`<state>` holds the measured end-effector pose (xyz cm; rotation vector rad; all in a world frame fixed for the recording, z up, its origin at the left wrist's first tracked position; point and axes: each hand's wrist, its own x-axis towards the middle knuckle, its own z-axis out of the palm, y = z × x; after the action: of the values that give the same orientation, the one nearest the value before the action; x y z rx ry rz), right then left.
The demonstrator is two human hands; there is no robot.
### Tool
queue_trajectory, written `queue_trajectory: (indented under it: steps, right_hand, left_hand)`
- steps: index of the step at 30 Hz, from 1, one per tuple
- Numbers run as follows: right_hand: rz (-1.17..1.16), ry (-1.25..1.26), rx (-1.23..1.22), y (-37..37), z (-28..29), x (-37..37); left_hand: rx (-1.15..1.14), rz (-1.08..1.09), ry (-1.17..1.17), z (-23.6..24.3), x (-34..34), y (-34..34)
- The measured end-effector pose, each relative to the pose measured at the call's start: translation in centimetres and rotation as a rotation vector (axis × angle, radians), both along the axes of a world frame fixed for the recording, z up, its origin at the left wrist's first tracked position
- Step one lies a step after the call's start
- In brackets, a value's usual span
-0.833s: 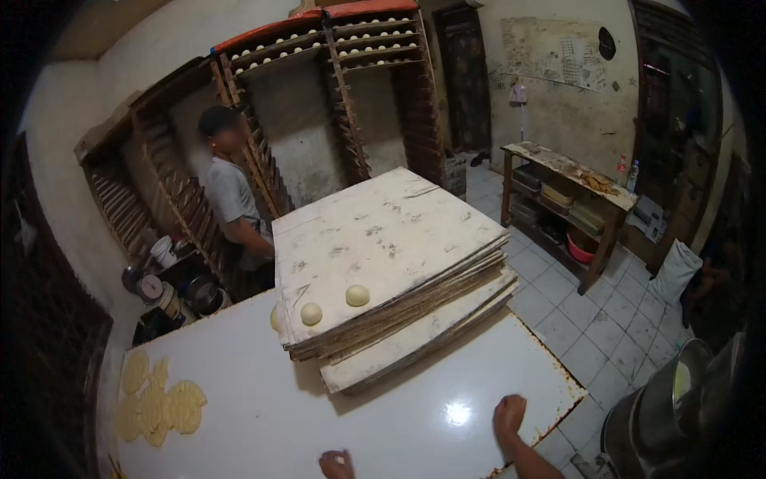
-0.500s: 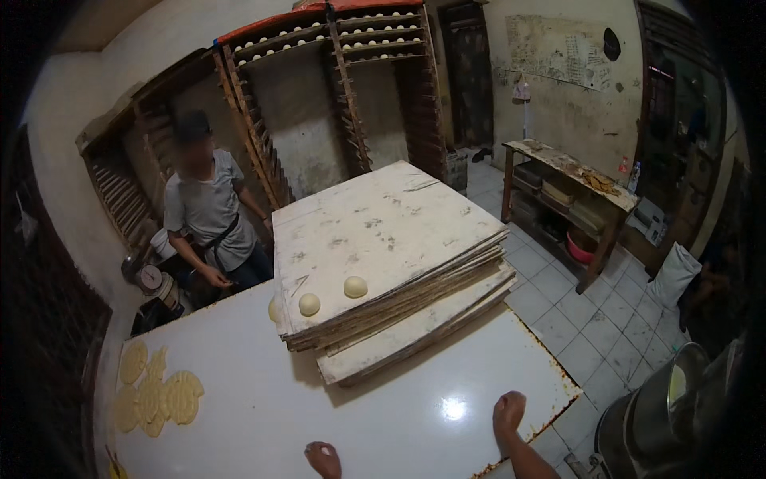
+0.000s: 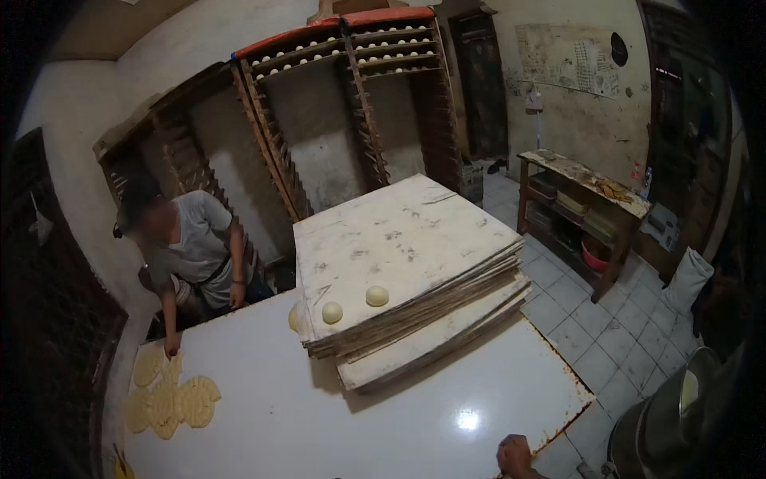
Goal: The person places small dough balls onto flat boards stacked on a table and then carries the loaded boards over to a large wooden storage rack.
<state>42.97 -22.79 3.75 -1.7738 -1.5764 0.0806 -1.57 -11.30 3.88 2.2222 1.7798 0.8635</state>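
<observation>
At the lower edge of the white tabletop (image 3: 303, 427), near its right corner, my right hand (image 3: 515, 457) has its fingers curled in. Whatever they may hold is hidden. My left hand is out of the picture. Beyond my hands stands a tall stack of floured boards (image 3: 399, 231). Two round dough balls sit on its near left corner: one dough ball (image 3: 332, 312) and, to its right, another dough ball (image 3: 377, 296). Part of a third dough ball (image 3: 294, 318) shows beside the stack's left edge. Flattened, scored dough pieces (image 3: 171, 403) lie on the table at the left.
Across the table a co-worker (image 3: 199, 247) leans over and reaches a hand (image 3: 172, 345) to the flattened dough. Wooden racks (image 3: 351, 104) with dough balls on upper shelves line the wall. A side bench (image 3: 586, 188) stands at right, and a metal pot (image 3: 662, 423) near the lower right.
My left hand has dropped out of view at the lower edge. My right hand sits lower in the picture. The co-worker has leaned in and reached to the flattened dough. The whole view has shifted slightly.
</observation>
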Motion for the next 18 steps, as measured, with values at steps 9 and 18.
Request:
queue_trajectory:
  steps: [9, 18]
  right_hand:
    - [-0.231, -0.013, -0.03, 2.2, 0.0, -3.9]
    - [-0.43, 0.062, -0.069, 4.9, 1.9, -5.2]
  left_hand:
    - [0.158, 0.096, 0.211, -7.7, -1.7, 1.1]
    - [0.027, 0.238, 0.11, -5.3, -2.4, 1.8]
